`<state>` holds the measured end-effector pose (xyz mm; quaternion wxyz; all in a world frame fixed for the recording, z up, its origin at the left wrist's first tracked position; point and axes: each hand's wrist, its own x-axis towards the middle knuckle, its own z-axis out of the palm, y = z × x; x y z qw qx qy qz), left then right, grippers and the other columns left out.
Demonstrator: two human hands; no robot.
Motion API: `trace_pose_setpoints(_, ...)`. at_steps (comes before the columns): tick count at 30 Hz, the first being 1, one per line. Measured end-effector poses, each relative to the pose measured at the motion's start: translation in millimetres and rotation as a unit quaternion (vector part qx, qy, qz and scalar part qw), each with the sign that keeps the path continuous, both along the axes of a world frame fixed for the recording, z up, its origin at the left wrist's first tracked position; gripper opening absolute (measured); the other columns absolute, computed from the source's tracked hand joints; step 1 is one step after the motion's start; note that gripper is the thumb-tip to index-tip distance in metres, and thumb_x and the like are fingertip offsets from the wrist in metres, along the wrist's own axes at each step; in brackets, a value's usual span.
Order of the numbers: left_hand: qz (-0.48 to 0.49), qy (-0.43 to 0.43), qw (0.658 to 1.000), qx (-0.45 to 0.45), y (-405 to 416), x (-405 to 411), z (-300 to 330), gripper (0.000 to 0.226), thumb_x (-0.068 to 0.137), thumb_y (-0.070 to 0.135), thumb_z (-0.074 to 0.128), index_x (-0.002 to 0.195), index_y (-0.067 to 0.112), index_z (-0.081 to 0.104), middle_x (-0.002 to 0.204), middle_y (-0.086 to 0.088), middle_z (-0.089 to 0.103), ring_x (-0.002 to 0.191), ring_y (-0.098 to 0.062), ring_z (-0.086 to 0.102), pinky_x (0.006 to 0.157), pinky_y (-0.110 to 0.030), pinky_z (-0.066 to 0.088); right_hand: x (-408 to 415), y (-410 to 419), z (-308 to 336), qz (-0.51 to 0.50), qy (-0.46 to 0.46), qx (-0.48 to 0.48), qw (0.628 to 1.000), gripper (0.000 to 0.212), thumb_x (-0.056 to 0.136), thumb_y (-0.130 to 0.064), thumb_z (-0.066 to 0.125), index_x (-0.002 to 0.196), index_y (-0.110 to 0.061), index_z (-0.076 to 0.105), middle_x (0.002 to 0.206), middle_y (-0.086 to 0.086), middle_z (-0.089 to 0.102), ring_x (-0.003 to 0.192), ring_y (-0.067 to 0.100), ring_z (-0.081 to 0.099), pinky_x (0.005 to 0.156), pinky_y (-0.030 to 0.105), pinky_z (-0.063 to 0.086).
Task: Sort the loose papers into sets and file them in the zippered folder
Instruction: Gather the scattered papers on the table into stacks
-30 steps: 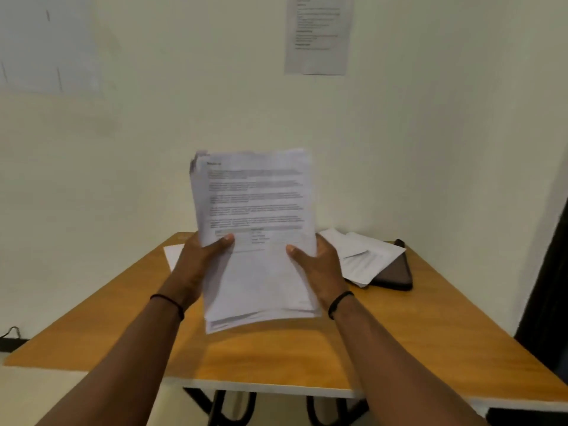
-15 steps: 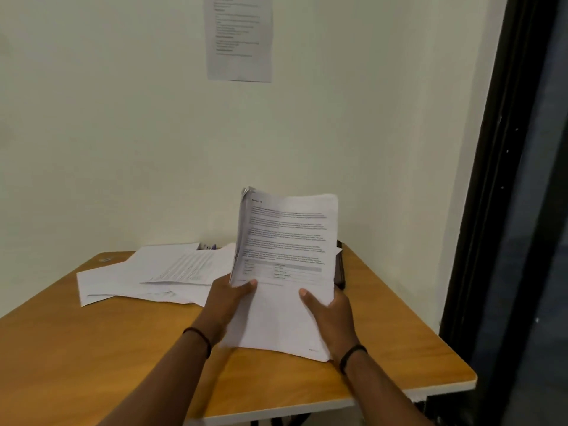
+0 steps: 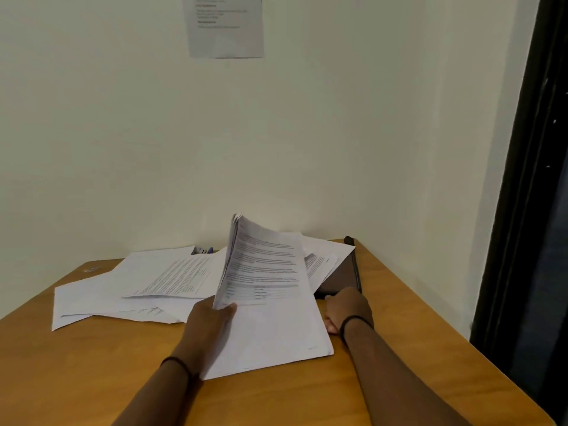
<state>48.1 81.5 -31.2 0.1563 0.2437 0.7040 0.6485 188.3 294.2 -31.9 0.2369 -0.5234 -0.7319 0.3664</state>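
My left hand (image 3: 212, 324) grips the left edge of a stack of printed papers (image 3: 270, 290), thumb on top. The stack's near end lies on the wooden table (image 3: 92, 379) while its far end lifts and curls up. At the stack's right edge sits my right hand (image 3: 345, 309), its fingers tucked under the sheets and mostly hidden. Loose papers (image 3: 129, 287) lie spread to the left. The dark zippered folder (image 3: 341, 278) lies at the back right corner, partly covered by other sheets (image 3: 322, 259).
The table stands in a corner against cream walls. A printed notice (image 3: 226, 26) hangs on the back wall. A dark door frame (image 3: 522, 179) runs down the right side. Something small and blue (image 3: 204, 250) peeks out behind the loose papers.
The stack came down from upright in the air to lying on the table. My right hand slid from the stack's front to its right edge. The view turned right.
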Motion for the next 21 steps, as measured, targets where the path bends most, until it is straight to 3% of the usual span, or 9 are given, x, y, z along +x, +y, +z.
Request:
trace_pose_setpoints(2, 0.002, 0.019, 1.0, 0.008, 8, -3, -1, 0.018, 0.096, 0.009, 0.058, 0.1, 0.024, 0.067, 0.103, 0.001, 0.072, 0.097, -0.017, 0.066, 0.083, -0.033, 0.054, -10, 10, 0, -0.014, -0.015, 0.028, 0.999, 0.03, 0.092, -0.038, 0.062, 0.087, -0.01, 0.071, 0.079, 0.008, 0.072, 0.072, 0.025, 0.071, 0.068, 0.034, 0.06)
trace_pose_setpoints(5, 0.007, 0.065, 0.998, 0.005, 22, -9, -2, 0.018, 0.098, 0.011, 0.055, 0.1, 0.026, 0.063, 0.102, 0.006, 0.068, 0.095, -0.013, 0.062, 0.073, -0.022, 0.05, -22, 17, 4, -0.02, -0.044, 0.078, 0.996, 0.024, 0.093, -0.033, 0.063, 0.093, -0.011, 0.069, 0.091, 0.01, 0.071, 0.082, 0.026, 0.068, 0.062, 0.029, 0.051)
trace_pose_setpoints(10, 0.001, 0.093, 0.996, -0.012, 39, -23, -7, 0.014, 0.098, 0.015, 0.056, 0.102, 0.024, 0.066, 0.105, 0.004, 0.069, 0.098, -0.016, 0.063, 0.078, -0.025, 0.052, -40, 37, 7, -0.027, -0.074, 0.119, 0.99, 0.02, 0.097, -0.02, 0.052, 0.107, -0.008, 0.064, 0.107, 0.011, 0.066, 0.096, 0.028, 0.065, 0.066, 0.029, 0.045)
trace_pose_setpoints(17, -0.013, 0.044, 0.999, 0.017, 43, -33, -16, 0.02, 0.096, 0.01, 0.059, 0.103, 0.024, 0.071, 0.102, 0.01, 0.074, 0.103, -0.016, 0.066, 0.092, -0.038, 0.055, -53, 57, 0, -0.014, -0.047, 0.122, 0.991, 0.013, 0.094, -0.018, 0.055, 0.088, -0.009, 0.062, 0.083, 0.007, 0.061, 0.068, 0.02, 0.053, 0.053, 0.024, 0.038)
trace_pose_setpoints(19, -0.021, 0.037, 0.999, 0.027, 41, -30, -14, 0.021, 0.096, 0.009, 0.058, 0.107, 0.022, 0.069, 0.104, 0.007, 0.073, 0.106, -0.018, 0.065, 0.094, -0.041, 0.055, -50, 56, -1, -0.005, -0.027, 0.111, 0.993, 0.018, 0.094, -0.022, 0.053, 0.083, -0.01, 0.062, 0.079, 0.005, 0.063, 0.062, 0.019, 0.053, 0.048, 0.023, 0.037)
trace_pose_setpoints(21, -0.026, 0.037, 0.998, 0.034, 37, -25, -10, 0.022, 0.097, 0.008, 0.057, 0.111, 0.021, 0.067, 0.11, 0.003, 0.071, 0.109, -0.02, 0.063, 0.095, -0.041, 0.054, -42, 50, 1, 0.009, 0.048, 0.069, 0.996, 0.033, 0.098, -0.032, 0.047, 0.079, -0.01, 0.063, 0.078, 0.009, 0.069, 0.063, 0.024, 0.06, 0.053, 0.029, 0.047)
